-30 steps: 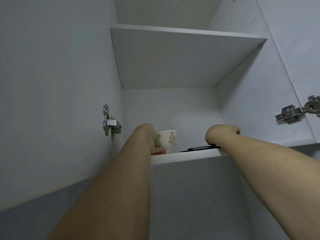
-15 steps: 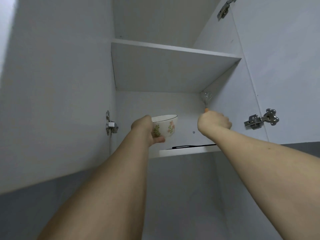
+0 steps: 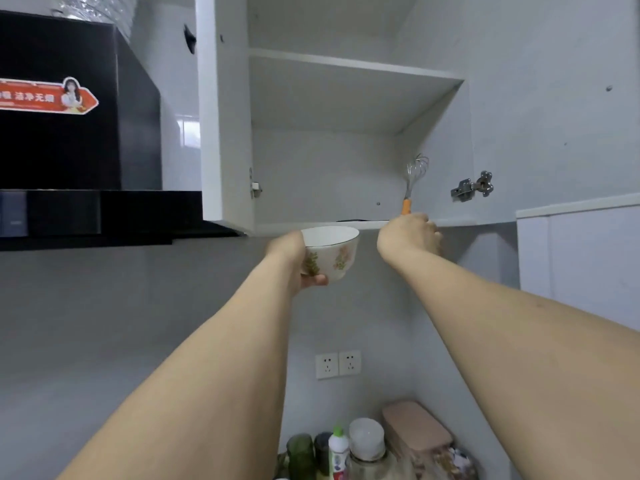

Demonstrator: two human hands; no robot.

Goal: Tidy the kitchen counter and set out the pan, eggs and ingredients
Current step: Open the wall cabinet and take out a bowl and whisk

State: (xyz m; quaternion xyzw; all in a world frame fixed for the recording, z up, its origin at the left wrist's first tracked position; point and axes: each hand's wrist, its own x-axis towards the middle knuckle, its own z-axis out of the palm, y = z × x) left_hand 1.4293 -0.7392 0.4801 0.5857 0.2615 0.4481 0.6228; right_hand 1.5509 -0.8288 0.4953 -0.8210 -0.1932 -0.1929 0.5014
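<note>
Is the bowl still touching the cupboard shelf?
Apart. The head view shows the bowl, held by the left hand, below and in front of the shelf edge.

**A home kitchen**

A white wall cupboard (image 3: pixel 332 140) stands open beside a black range hood (image 3: pixel 79 133). Below, twin wall sockets (image 3: pixel 338 364) sit above a corner crowded with bottles and jars (image 3: pixel 346 448) and a pink lidded box (image 3: pixel 417 431).
</note>
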